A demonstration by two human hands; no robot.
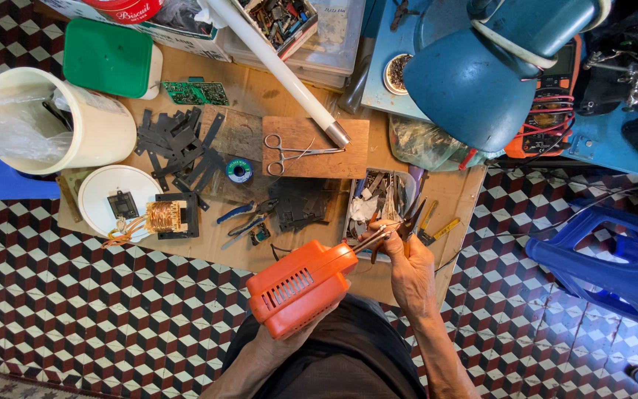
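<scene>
While cluttered cardboard (252,92) covers the tiled floor (75,295), left fingers (289,336) clasp the orange soldering gun (300,284), right fingers (400,247) grip pliers (410,220)

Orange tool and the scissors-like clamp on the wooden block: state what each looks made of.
Orange tool: likely moulded plastic, matte orange shell with vent slots; thin metal tip.
Clamp: looks like bare steel, silvery and shiny.
Wooden block: plain brown wood, unfinished.

A soldering gun (300,284) is sitting between two hands, left hand (289,336) beneath it, right hand (407,262) beside its tip; scissors (293,153) are lying on a board (315,148) behind, transformer (167,216) lying far left.
</scene>
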